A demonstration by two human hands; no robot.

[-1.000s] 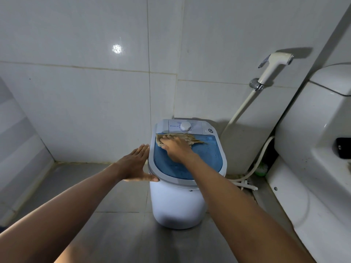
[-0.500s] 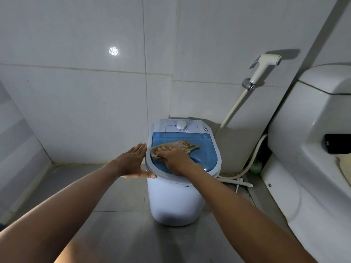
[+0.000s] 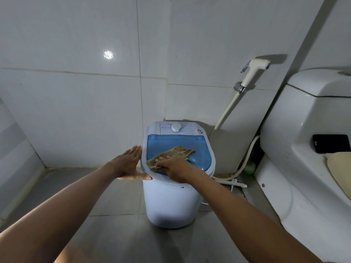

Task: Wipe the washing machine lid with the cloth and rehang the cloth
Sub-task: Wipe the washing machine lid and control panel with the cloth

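Tan, coarse-woven cloth (image 3: 171,154) lying on the blue lid (image 3: 197,147) of the washing machine (image 3: 171,204), pinned under the right hand (image 3: 173,166). Pressing down with straight, flat fingers (image 3: 160,162) on the near left part of the cloth, close to the lid's near left edge; palm down, fingers pointing left, nothing curled round the fabric. Trailing out from under the hand toward the middle of the lid, the free end of the cloth rumpled and lying loose.

Resting against the left side of the machine's white rim, left hand (image 3: 127,164) flat and spread, fingers straight and pointing away toward the wall, thumb lying along the near left curve of the rim. Holding nothing, only touching the rim.

Reaching in from the bottom corners, both bare forearms.

Sitting behind the lid on the white control panel, a round white dial (image 3: 176,127) and a small round button at the far right corner. Standing on a grey tiled floor (image 3: 106,196) in the corner of pale tiled walls, the short, rounded white tub of the machine.

Hanging on the wall to the right, a white bidet sprayer (image 3: 255,70) in its holder, hose (image 3: 227,112) running down behind the machine. Filling the right edge, a white toilet (image 3: 303,130) with its cistern, a dark phone-like object (image 3: 331,146) lying on it.
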